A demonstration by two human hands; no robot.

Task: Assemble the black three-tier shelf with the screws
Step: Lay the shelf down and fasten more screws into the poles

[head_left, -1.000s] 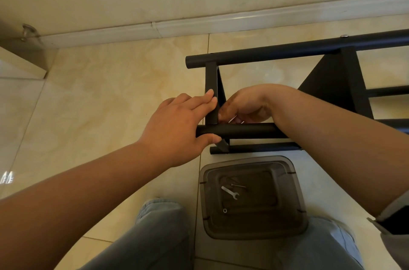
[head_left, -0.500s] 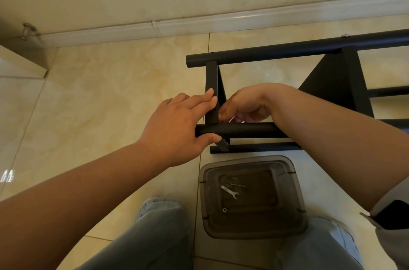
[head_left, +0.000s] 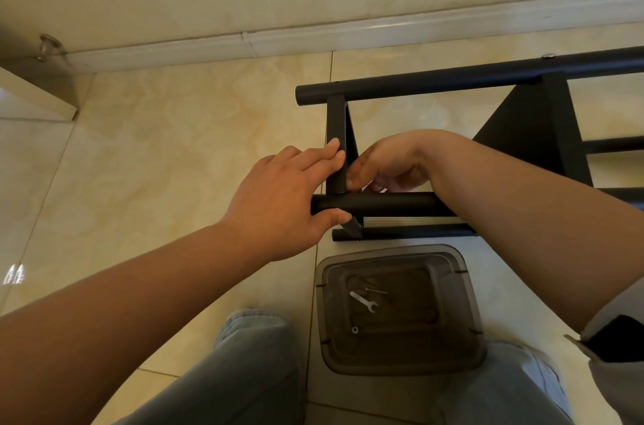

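Observation:
The black shelf frame (head_left: 453, 79) lies on its side on the tiled floor, its round tubes running left to right. My left hand (head_left: 282, 194) grips the end of the near black tube (head_left: 383, 204), thumb under it and fingers resting on the short upright bar (head_left: 336, 132). My right hand (head_left: 386, 163) reaches over that tube from the right, with its fingers pinched at the joint inside the frame. A small silvery item shows between those fingers; I cannot tell what it is. A screw head (head_left: 549, 56) sits on the far tube.
A grey plastic bin (head_left: 467, 302) stands between my knees, holding a small wrench (head_left: 364, 301), a thin pin and a washer (head_left: 354, 330). The wall and white skirting (head_left: 313, 38) run behind the frame. A door stop (head_left: 47, 46) sits at the far left.
My right hand has shifted slightly at the joint. My left hand and the frame have stayed where they were.

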